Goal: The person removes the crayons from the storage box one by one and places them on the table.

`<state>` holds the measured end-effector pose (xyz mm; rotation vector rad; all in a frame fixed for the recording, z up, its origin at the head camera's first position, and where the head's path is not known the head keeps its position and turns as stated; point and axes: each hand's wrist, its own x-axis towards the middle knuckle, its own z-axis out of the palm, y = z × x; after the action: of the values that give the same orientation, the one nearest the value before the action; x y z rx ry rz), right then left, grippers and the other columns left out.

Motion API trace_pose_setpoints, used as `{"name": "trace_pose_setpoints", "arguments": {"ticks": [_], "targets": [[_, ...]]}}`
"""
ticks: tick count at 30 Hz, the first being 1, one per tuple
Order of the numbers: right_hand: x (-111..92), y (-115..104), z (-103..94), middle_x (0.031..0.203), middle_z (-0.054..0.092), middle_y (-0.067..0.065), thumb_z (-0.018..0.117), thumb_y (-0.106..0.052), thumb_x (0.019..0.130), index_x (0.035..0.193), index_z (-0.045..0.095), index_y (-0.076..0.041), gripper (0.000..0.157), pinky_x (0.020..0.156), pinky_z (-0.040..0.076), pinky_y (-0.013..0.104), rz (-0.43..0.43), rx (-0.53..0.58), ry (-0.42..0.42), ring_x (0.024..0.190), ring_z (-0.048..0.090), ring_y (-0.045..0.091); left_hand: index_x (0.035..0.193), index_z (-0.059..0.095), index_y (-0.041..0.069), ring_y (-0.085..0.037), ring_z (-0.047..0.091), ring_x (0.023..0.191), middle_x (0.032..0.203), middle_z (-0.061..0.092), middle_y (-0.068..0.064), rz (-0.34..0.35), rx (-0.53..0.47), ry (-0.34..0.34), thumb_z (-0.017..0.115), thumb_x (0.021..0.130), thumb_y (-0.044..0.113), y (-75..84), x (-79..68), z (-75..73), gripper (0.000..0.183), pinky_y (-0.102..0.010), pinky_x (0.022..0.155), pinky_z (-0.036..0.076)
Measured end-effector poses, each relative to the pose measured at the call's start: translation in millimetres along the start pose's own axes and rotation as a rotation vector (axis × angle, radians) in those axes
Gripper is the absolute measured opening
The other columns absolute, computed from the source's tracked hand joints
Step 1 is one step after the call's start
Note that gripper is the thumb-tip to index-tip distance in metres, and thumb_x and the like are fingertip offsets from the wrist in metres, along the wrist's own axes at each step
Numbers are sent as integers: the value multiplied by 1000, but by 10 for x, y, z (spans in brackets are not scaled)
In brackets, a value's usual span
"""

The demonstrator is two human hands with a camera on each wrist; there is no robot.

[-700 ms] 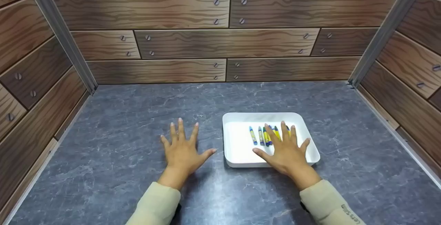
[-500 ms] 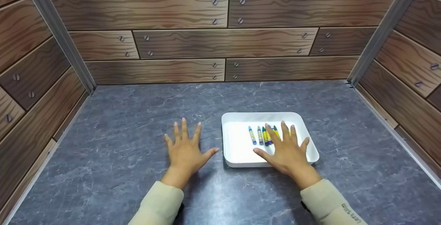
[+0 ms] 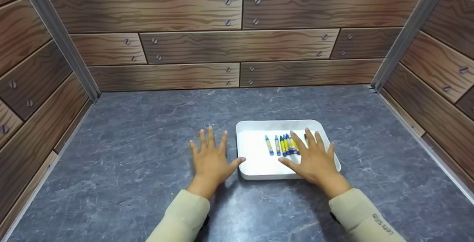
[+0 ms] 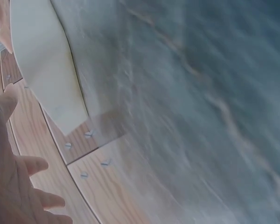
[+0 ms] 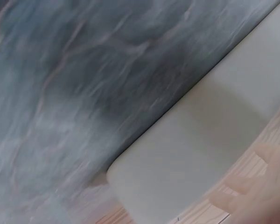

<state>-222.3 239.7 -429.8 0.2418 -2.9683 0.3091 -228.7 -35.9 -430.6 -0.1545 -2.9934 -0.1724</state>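
A white rectangular tray (image 3: 255, 168) lies on the table, with several crayons (image 3: 284, 145) side by side in it, mostly in yellow and blue wrappers. My right hand (image 3: 314, 162) is over the tray's right part, fingers spread and holding nothing; it hides some of the crayons. To the left of the tray, my left hand (image 3: 212, 162) is spread too, its thumb tip overlapping the tray's left rim in the head view. The left wrist view shows the tray's outer wall (image 4: 46, 60) beyond the fingers. In the right wrist view the tray's side (image 5: 191, 149) runs diagonally, close to the blurred right hand (image 5: 266, 191).
The grey marbled table (image 3: 148, 123) extends around the tray. Wood-plank patterned walls (image 3: 192, 45) enclose it at the back and both sides, with metal corner posts (image 3: 59, 38) at the left and right.
My left hand has moved right, up to the tray's left side. The right hand has shifted slightly right, uncovering more crayons. The head view has turned slightly.
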Motion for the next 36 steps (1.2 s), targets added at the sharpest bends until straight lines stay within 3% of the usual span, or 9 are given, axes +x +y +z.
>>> {"name": "trace_pose_setpoints", "arguments": {"ticks": [10, 21, 27, 36], "targets": [[40, 201, -34, 150, 26, 25, 46, -76, 81, 150, 32, -13, 94, 97, 15, 75, -11, -41, -13, 134, 24, 49, 151, 31, 22, -42, 8, 141, 155, 16, -20, 14, 44, -32, 45, 78, 79, 167, 77, 46, 93, -65, 107, 8], [99, 354, -79, 149, 24, 28, 49, -73, 82, 150, 30, -11, 94, 99, 10, 74, 13, -63, -64, 133, 24, 49, 151, 29, 22, -41, 5, 142, 155, 14, -20, 25, 82, -84, 49, 84, 69, 233, 104, 88, 84, -64, 108, 9], [135, 393, -78, 147, 28, 27, 48, -72, 83, 149, 32, -11, 91, 99, 12, 73, 7, -64, -65, 131, 27, 49, 151, 31, 22, -40, 8, 142, 155, 16, -20, 39, 75, -78, 52, 89, 56, 222, 86, 75, 74, -63, 108, 9], [182, 323, -44, 140, 40, 25, 53, -62, 87, 146, 38, -8, 81, 92, 29, 65, -12, -98, -66, 125, 38, 46, 150, 33, 23, -39, 9, 142, 155, 18, -19, 56, 59, -96, 49, 92, 47, 113, 36, 83, 65, -59, 110, 8]]}}
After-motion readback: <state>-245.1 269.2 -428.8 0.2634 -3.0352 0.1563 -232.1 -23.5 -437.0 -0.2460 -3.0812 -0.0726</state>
